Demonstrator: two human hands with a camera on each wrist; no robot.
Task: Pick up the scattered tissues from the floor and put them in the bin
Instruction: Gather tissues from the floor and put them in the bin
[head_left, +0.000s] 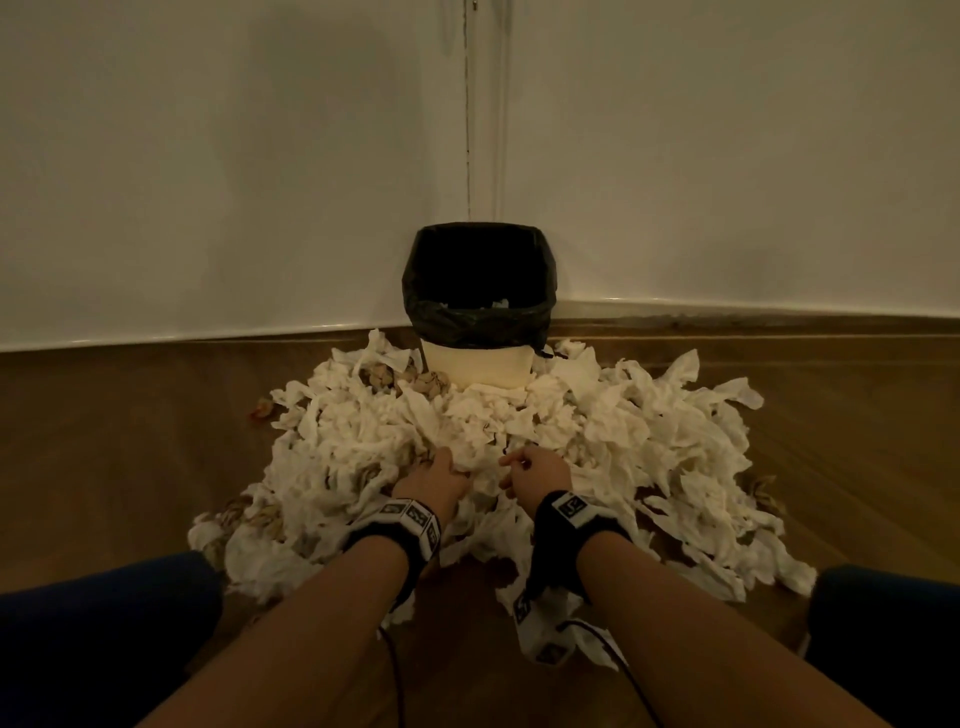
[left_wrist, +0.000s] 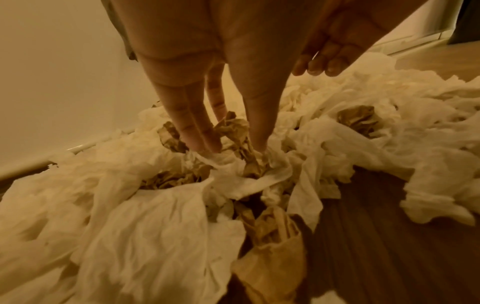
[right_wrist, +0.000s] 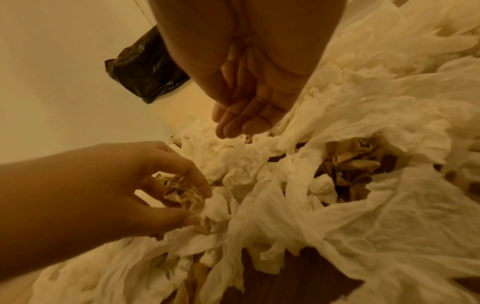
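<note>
Wood floor (head_left: 857, 441) corner, one black-lined bin (head_left: 478, 306), one tissue heap (head_left: 597, 431), left hand (head_left: 434, 480) fingers (left_wrist: 197, 131) pinching brown crumpled tissue (left_wrist: 233, 131), right hand (head_left: 535, 475) fingers (right_wrist: 241, 121) loosely curled, empty.

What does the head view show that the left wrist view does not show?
Only the head view shows the bin with its black liner in the wall corner, and the whole spread of the tissue pile.

Only the left wrist view shows the left hand's fingertips dug into a crumpled brown tissue.

Both show the left hand, the right hand, white tissues and the wooden floor.
</note>
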